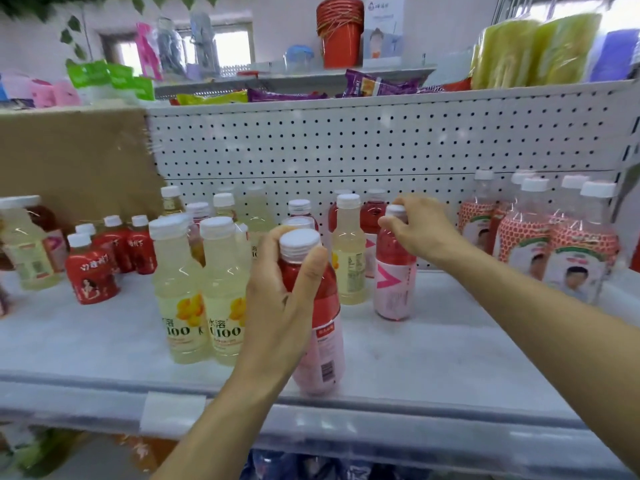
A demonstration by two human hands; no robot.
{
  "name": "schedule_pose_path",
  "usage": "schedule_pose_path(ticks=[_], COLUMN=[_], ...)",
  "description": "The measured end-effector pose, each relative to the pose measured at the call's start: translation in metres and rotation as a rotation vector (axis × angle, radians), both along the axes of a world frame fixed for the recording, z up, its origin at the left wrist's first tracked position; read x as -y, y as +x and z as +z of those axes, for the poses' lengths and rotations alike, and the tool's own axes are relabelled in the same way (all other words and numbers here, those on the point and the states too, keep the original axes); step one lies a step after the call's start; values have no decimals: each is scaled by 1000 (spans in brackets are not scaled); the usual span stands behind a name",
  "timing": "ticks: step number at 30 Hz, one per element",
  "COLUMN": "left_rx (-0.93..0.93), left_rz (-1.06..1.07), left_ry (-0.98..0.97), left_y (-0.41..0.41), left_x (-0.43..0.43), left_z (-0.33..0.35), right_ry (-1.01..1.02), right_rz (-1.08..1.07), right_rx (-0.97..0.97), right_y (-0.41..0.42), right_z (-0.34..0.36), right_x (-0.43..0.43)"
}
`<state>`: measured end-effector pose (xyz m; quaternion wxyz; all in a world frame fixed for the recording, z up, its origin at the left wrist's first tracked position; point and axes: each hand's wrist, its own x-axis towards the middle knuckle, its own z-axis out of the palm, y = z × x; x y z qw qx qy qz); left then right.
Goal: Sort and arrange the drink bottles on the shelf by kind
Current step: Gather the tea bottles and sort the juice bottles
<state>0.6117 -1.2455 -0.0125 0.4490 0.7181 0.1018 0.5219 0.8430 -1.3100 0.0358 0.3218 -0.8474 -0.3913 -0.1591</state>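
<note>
Head view: both hands are taking hold of red drinks on the shelf (450, 362).

The left hand (280, 306) is wrapping its fingers (311, 268) round the neck of a red bottle (325, 355) near the shelf's front edge, just beside the yellow bottles (180, 292). The right hand (422, 226) is pinching the cap of a second red bottle (394, 282) further back. To group them well, each probably needs lifting clear of its neighbours, gripping below the cap, and setting upright side by side in the bare gap.
</note>
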Motion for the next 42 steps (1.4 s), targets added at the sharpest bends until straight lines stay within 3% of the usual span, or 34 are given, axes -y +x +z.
schedule_pose_path(ticks=[5,8,10,15,19,24,29,36,42], left_rx=[-24,-30,-42,-133,-258,-348,-416,-598,-785], left_rz=[23,9,7,54,133,74,15,149,205], left_ry=[30,37,64,157,281,395,420,337,554], left_y=[8,10,10,6,-2,19,66,117,115], left_x=[-2,-2,0,-5,-3,17,30,0,-3], left_z=[-9,-10,-9,-4,6,21,25,43,66], right_ry=[-69,-47,30,-157,-43,127,84,99,-55], right_rz=[-31,-61,36,192,267,207,124,119,74], right_rx=[-49,52,11,-25,-1,-62,-94,-118,-136], right_y=[28,25,14,-6,-17,-18,-14,-18,-21], right_z=[5,12,17,22,16,11,13,10,17], right_x=[-31,-43,-55,-70,-43,22,78,98,87])
